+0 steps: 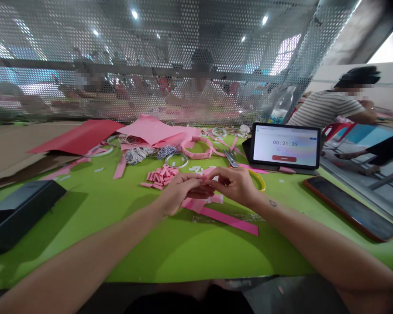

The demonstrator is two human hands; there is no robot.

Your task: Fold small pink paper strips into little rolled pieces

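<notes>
My left hand [185,188] and my right hand [233,182] meet over the middle of the green table. Their fingertips are closed together on a small piece of pink paper, mostly covered by the fingers. Under the hands lie pink paper strips [229,221] and a clear plastic wrapper. Just left of them is a pile of small rolled pink paper pieces [160,175]. Scissors [231,158] with yellow handles rest behind my right hand. A pink paper-wrapped ring [196,148] stands farther back, near a plain white ring [177,160].
A tablet [285,146] showing a timer stands at the back right; a phone [350,207] lies right. At left are a black case [22,213] and cardboard [6,144]. Red [81,136] and pink sheets lie behind. A perforated metal screen borders the table; another person sits beyond right.
</notes>
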